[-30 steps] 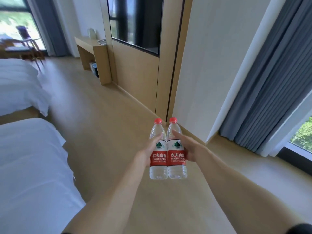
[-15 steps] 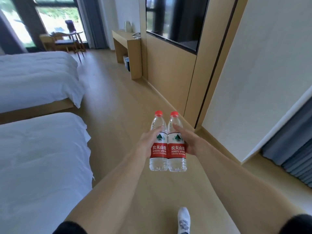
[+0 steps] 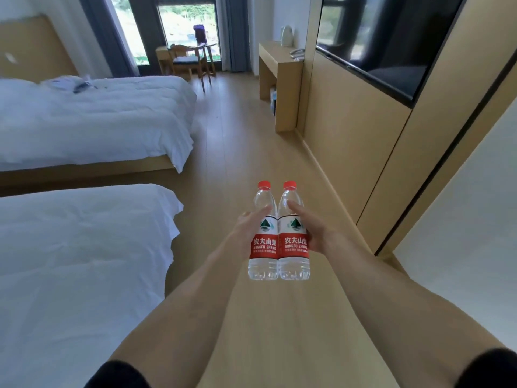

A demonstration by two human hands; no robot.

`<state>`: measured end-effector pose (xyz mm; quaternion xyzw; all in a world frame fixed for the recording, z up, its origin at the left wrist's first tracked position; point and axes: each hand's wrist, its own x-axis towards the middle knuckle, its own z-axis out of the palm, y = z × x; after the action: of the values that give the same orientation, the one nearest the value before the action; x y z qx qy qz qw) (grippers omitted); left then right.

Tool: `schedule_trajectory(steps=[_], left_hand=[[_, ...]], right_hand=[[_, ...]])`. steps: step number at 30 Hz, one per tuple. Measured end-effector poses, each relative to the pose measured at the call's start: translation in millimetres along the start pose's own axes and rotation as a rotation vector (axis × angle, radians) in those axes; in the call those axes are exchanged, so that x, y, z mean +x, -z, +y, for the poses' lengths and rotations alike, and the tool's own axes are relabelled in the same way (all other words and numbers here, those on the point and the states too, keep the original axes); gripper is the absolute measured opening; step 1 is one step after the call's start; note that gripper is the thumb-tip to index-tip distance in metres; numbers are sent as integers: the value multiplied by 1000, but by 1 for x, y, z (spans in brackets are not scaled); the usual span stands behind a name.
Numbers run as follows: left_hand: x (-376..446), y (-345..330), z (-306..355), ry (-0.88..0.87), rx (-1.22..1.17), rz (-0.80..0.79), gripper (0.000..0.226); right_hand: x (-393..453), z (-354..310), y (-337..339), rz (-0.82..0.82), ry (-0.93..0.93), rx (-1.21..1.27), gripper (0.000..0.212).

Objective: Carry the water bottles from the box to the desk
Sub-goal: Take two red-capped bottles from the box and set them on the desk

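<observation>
Red-capped water bottles (image 3: pixel 279 233) stay upright if the left hand (image 3: pixel 246 233) and right hand (image 3: pixel 316 233), each gripping one, walk them level to the desk (image 3: pixel 275 61).

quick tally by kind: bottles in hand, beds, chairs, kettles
water bottles: 2, left bottle in the left hand, right bottle in the right hand
beds: 2, near bed, far bed
chair: 1
kettle: 1
total: 6

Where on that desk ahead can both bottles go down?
The desk top looks bare on its near end, up to the front edge. The far end by the wall is crowded: a kettle and, beside the TV panel, a phone.
</observation>
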<state>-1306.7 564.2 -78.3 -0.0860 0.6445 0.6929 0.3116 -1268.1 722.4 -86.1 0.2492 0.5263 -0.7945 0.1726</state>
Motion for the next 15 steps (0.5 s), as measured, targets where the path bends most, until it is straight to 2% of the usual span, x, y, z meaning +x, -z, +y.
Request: schedule_trajectory(steps=[6,15], left_hand=[[54,0,38,-49,-24,49,67],[171,17,95,-19,-74,22,62]], right_hand=[[59,-50,6,-95,-37,-42,59],[169,-119,9,-121,-13,-111,66]])
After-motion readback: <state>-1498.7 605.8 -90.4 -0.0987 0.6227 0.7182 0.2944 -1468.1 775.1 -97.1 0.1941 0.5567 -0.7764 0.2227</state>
